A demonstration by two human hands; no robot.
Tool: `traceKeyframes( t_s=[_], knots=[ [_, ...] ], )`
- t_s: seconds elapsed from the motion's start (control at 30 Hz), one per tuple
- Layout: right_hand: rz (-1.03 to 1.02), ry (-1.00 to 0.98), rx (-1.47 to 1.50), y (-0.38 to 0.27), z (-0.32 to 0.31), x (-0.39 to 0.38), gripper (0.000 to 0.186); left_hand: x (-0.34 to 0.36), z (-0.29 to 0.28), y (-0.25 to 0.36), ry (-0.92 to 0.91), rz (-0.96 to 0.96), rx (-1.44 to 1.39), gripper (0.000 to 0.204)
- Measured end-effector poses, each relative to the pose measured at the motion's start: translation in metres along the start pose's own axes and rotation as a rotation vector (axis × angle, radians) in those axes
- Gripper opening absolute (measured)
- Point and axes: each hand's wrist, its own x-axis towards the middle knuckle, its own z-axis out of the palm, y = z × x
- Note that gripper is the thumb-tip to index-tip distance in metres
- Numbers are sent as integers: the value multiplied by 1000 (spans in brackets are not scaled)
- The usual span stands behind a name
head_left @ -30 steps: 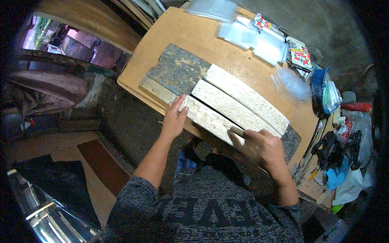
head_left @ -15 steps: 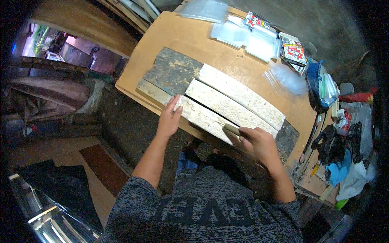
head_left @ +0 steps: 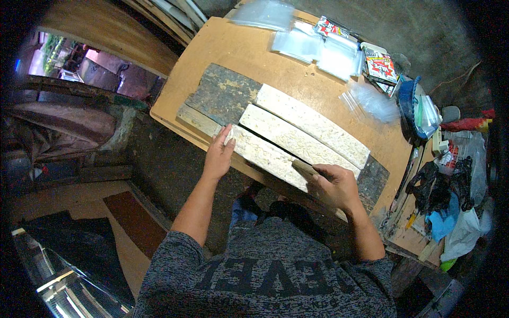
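Three long whitish slabs that look like tempeh lie side by side, slanting down to the right. The nearest slab runs along the table's near edge; the middle slab and the far slab lie beyond it. My left hand rests on the left end of the nearest slab, fingers stretched out. Closed around the handle of a small knife, my right hand is over the right part of that slab. The knife's tip points left onto the slab's top; its blade is hard to make out.
Under the slabs is a dark, worn board on a light-brown table. Clear plastic bags, printed boxes and a blue basket stand along the far and right sides. More bags clutter a side surface at right.
The knife has turned slightly in my right hand, its handle end now more steeply slanted. My left hand stays at the slab's left end. The whole view has shifted slightly.
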Motion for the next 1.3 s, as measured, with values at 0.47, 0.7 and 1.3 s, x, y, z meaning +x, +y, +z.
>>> traceKeyframes(
  t_s=[0.47,0.7,1.3],
  knots=[
    [-56,-65,-389,-40,-55,-29,26,0,3,-4,14,-17,-52,49],
    [-56,-14,-196,-13,-14,-17,27,-1,2,-1,5,-13,-34,50],
    [-41,59,-381,-23,-48,-55,26,0,1,-5,-8,-25,-18,52]
  ],
)
